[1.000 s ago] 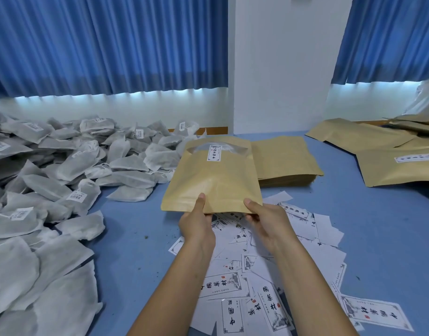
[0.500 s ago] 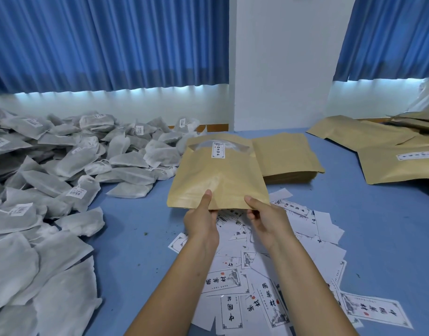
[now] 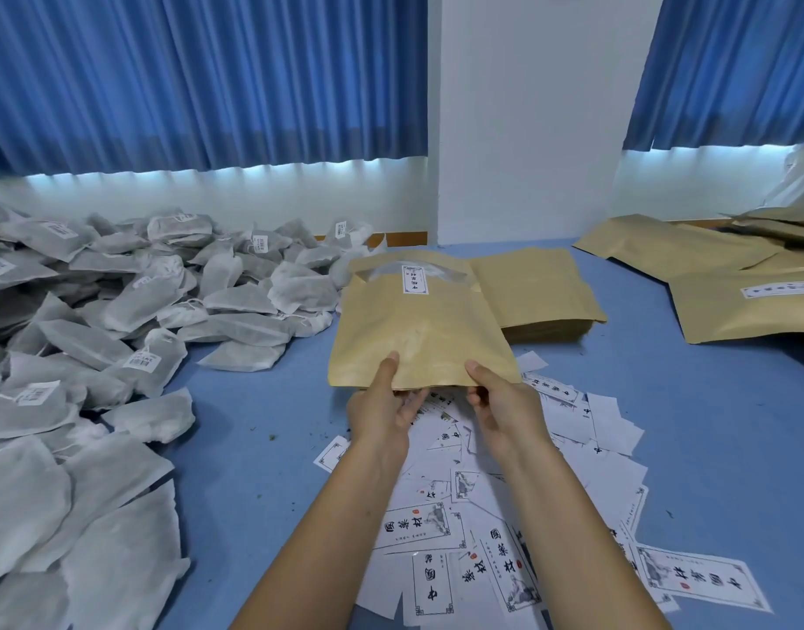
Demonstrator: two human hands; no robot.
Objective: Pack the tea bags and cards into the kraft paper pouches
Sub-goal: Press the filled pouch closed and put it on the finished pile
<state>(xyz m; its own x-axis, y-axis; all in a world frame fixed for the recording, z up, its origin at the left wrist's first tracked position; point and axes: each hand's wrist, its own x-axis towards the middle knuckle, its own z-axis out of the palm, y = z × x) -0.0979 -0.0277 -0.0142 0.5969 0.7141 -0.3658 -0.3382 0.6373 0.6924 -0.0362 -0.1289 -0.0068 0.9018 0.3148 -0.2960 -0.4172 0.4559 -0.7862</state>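
Both hands hold one kraft paper pouch [image 3: 413, 329] by its near edge, lifted above the blue surface. My left hand [image 3: 382, 411] pinches the edge left of centre, thumb on top. My right hand [image 3: 504, 406] grips right of centre the same way. The pouch has a clear window and a white label at its far end. White printed cards [image 3: 504, 529] lie scattered under my forearms. A big heap of white tea bags [image 3: 118, 338] covers the left side. A stack of flat pouches [image 3: 536, 293] lies just behind the held one.
More kraft pouches [image 3: 727, 284] lie spread at the far right. Blue curtains [image 3: 200, 79] and a white pillar [image 3: 522, 120] stand behind. Bare blue surface [image 3: 709, 402] shows right of the cards and between the tea bags and cards.
The pouch and both hands have shifted slightly to the right and away from me; the grip stays the same.
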